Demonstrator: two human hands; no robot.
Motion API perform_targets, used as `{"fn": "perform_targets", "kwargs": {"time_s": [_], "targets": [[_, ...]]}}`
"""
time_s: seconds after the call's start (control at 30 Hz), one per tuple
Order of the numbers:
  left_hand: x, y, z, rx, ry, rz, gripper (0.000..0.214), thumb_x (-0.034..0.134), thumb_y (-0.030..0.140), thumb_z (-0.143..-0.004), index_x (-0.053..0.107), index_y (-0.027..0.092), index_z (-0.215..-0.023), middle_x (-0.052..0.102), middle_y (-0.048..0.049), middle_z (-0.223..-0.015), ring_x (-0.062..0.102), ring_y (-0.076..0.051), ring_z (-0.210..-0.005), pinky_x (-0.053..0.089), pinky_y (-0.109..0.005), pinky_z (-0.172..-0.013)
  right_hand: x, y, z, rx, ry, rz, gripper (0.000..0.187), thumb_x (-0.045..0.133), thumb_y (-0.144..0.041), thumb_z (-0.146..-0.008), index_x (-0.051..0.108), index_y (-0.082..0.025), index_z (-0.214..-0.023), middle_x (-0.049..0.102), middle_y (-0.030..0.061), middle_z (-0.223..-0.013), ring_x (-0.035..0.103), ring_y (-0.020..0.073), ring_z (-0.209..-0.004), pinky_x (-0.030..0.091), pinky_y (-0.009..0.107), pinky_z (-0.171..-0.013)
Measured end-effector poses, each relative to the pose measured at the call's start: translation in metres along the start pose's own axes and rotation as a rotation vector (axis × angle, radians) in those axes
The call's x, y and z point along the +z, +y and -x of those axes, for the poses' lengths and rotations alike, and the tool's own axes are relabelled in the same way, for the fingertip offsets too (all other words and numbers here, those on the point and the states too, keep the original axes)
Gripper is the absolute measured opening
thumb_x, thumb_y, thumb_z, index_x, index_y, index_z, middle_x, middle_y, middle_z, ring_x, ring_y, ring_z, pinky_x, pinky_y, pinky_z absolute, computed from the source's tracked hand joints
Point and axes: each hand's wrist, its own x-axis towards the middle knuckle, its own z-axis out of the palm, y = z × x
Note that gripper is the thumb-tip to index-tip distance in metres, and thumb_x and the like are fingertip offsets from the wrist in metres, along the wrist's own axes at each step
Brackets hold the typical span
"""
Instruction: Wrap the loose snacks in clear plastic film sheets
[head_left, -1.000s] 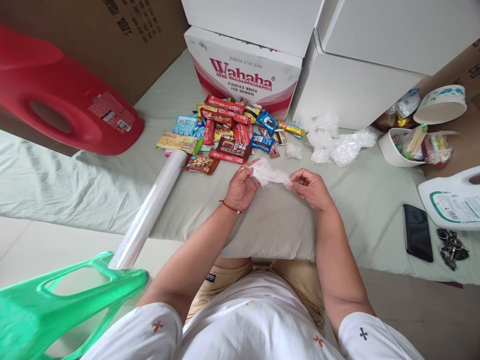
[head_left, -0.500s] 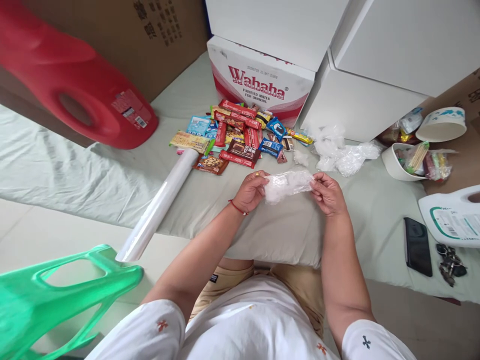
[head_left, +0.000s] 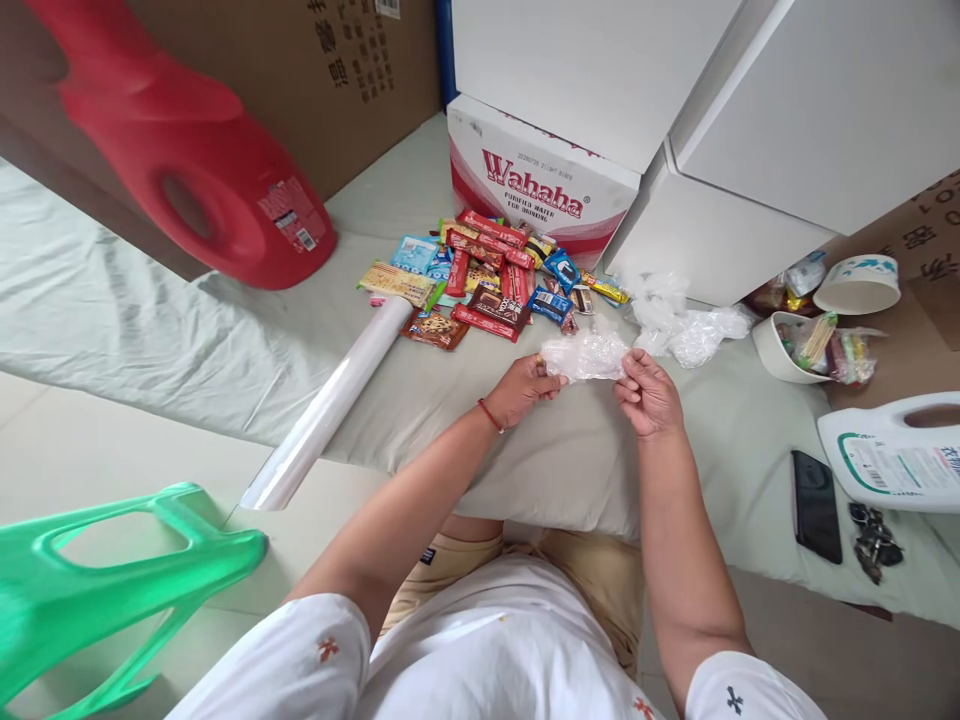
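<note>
A crumpled clear plastic bag [head_left: 586, 354] is stretched between both my hands above the pale green sheet [head_left: 225, 350]. My left hand [head_left: 525, 388] pinches its left end; a red string circles that wrist. My right hand [head_left: 649, 393] pinches the right end with fingers closed. Just beyond my hands lies a pile of snack bars and packets [head_left: 487, 282] in red, blue and yellow wrappers.
A roll of clear film [head_left: 330, 400] lies left of the snacks. More loose plastic bags [head_left: 686, 325] sit right of them. White bowl of packets [head_left: 787, 345], phone [head_left: 816, 492], keys [head_left: 870, 540], white jug [head_left: 892, 455], red jug [head_left: 210, 170], Wahaha box [head_left: 536, 180], green stool [head_left: 112, 580].
My hands have lifted and moved slightly away from me, and the bag between them has spread from a twisted strip to a wider sheet. The camera shifted, so the scene slid right.
</note>
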Motion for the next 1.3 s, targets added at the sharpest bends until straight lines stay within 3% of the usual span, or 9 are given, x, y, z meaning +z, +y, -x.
{"fn": "perform_targets", "kwargs": {"time_s": [0.27, 0.47, 0.63, 0.73, 0.83, 0.97, 1.03, 1.2, 1.3], "targets": [[-0.005, 0.011, 0.012, -0.092, 0.016, -0.028, 0.051, 0.097, 0.036, -0.052, 0.065, 0.014, -0.085, 0.063, 0.0042, -0.068, 0.048, -0.005, -0.053, 0.034, -0.021, -0.052, -0.039, -0.009, 0.048, -0.172, 0.231, -0.094, 0.045, 0.101, -0.018, -0.052, 0.065, -0.017, -0.080, 0.051, -0.0100, -0.066, 0.040, -0.0016, -0.047, 0.033, 0.006, -0.035], [0.033, 0.037, 0.008, -0.286, -0.359, -0.369, 0.033, 0.086, 0.037, -0.070, 0.064, 0.013, -0.076, 0.074, -0.0058, -0.076, 0.054, -0.007, -0.048, 0.031, -0.021, -0.046, -0.095, 0.008, 0.119, -0.141, 0.424, -0.029, 0.043, 0.100, -0.023, -0.057, 0.067, -0.017, -0.084, 0.054, -0.0082, -0.070, 0.041, -0.0004, -0.048, 0.036, 0.009, -0.036], [0.099, 0.078, -0.062, -0.094, -0.042, -0.216, 0.048, 0.080, 0.027, -0.082, 0.056, 0.020, -0.123, 0.071, -0.0074, -0.106, 0.069, -0.013, -0.074, 0.048, -0.024, -0.063, -0.109, 0.010, 0.142, -0.126, 0.484, 0.025, 0.045, 0.101, -0.027, -0.056, 0.066, -0.017, -0.082, 0.052, -0.0072, -0.070, 0.041, 0.0009, -0.050, 0.035, 0.011, -0.037], [0.108, 0.083, -0.074, -0.025, 0.212, -0.247, 0.040, 0.076, 0.024, -0.086, 0.055, 0.022, -0.120, 0.066, -0.0075, -0.115, 0.065, -0.013, -0.084, 0.052, -0.026, -0.071, -0.101, 0.007, 0.143, -0.209, 0.479, 0.031, 0.043, 0.100, -0.032, -0.059, 0.066, -0.019, -0.084, 0.051, -0.0070, -0.069, 0.041, 0.0025, -0.051, 0.036, 0.013, -0.040], [0.089, 0.052, -0.043, -0.086, 0.154, -0.253, 0.014, 0.067, 0.026, -0.091, 0.055, 0.019, -0.089, 0.064, -0.0022, -0.088, 0.058, -0.009, -0.068, 0.045, -0.021, -0.061, -0.088, 0.010, 0.143, -0.319, 0.437, 0.083, 0.038, 0.095, -0.035, -0.068, 0.065, -0.021, -0.084, 0.049, -0.0063, -0.070, 0.043, 0.0042, -0.054, 0.038, 0.015, -0.045], [0.058, -0.003, 0.022, -0.288, -0.062, -0.275, 0.045, 0.066, 0.059, -0.087, 0.055, 0.018, -0.075, 0.063, -0.0032, -0.076, 0.055, -0.009, -0.059, 0.036, -0.021, -0.050, -0.072, 0.024, 0.140, -0.393, 0.311, 0.244, 0.030, 0.087, -0.039, -0.080, 0.062, -0.023, -0.086, 0.050, -0.0047, -0.076, 0.044, 0.0059, -0.056, 0.039, 0.019, -0.048], [0.054, -0.019, 0.043, -0.296, -0.118, -0.260, 0.052, 0.066, 0.068, -0.084, 0.059, 0.017, -0.081, 0.065, -0.0061, -0.087, 0.059, -0.011, -0.066, 0.038, -0.021, -0.052, -0.064, 0.032, 0.139, -0.416, 0.217, 0.353, 0.024, 0.082, -0.039, -0.086, 0.063, -0.024, -0.088, 0.053, -0.0034, -0.081, 0.045, 0.0067, -0.057, 0.039, 0.021, -0.049], [0.055, -0.022, 0.045, -0.085, -0.059, -0.275, 0.080, 0.082, 0.059, -0.075, 0.052, 0.028, -0.143, 0.052, -0.0134, -0.148, 0.051, -0.006, -0.070, 0.039, -0.021, -0.055, -0.041, 0.044, 0.142, -0.374, -0.090, 0.563, 0.014, 0.075, -0.036, -0.093, 0.068, -0.024, -0.089, 0.057, -0.0002, -0.087, 0.048, 0.0096, -0.062, 0.039, 0.025, -0.055], [0.046, -0.018, 0.041, -0.079, -0.170, -0.271, 0.070, 0.088, 0.055, -0.070, 0.066, 0.020, -0.126, 0.068, -0.0094, -0.120, 0.044, -0.006, -0.063, 0.035, -0.022, -0.056, -0.033, 0.044, 0.146, -0.300, -0.197, 0.564, 0.015, 0.075, -0.037, -0.093, 0.068, -0.025, -0.088, 0.057, 0.0000, -0.084, 0.048, 0.0112, -0.063, 0.039, 0.026, -0.056]]}}
